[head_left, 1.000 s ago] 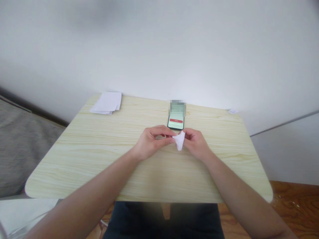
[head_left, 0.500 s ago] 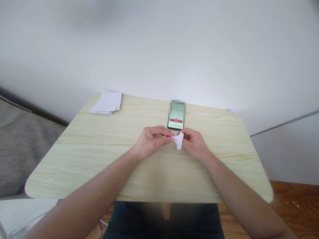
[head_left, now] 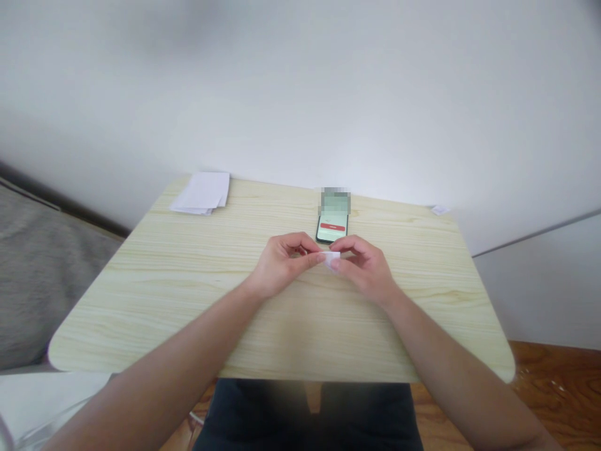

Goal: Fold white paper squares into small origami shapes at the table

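Observation:
A small folded piece of white paper [head_left: 332,257] is held above the middle of the table, between both hands. My left hand [head_left: 285,263] pinches its left side between thumb and fingers. On the other side, my right hand [head_left: 364,263] grips it with the thumb at the front and the fingers behind. The fingers hide part of the paper, so its full shape does not show. Just beyond my fingertips lies a phone [head_left: 332,228], its screen lit with a red bar across it.
The pale wooden table [head_left: 188,263] has its back edge against a white wall [head_left: 300,94]. A stack of white paper sheets [head_left: 201,191] lies at the back left corner. At the back right corner is a small folded paper [head_left: 440,210]. Grey fabric [head_left: 51,282] is left of the table.
The paper has gone from a flared, open shape to a flatter, narrower one. My right thumb has moved left onto its front, and the hands are closer together.

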